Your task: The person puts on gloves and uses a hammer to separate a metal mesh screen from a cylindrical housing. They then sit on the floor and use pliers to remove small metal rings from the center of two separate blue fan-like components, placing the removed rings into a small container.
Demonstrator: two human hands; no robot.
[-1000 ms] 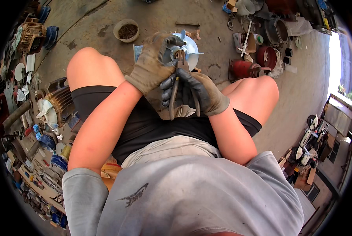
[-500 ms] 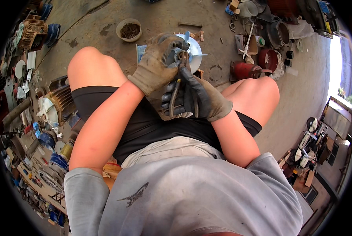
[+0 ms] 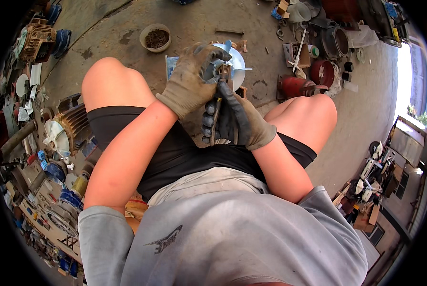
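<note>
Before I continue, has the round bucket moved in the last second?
No: the bucket keeps the same place, left of the long bar.

Grey-brown flr (image 3: 347,143), stained; bright daylight (image 3: 405,71) far R; wall (image 3: 416,183) w/ dk windows (image 3: 402,186) lower R.

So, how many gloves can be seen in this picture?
2: one glove on the left hand, another glove on the right hand, which holds the pliers. Others may be hidden in the clutter around.
</note>
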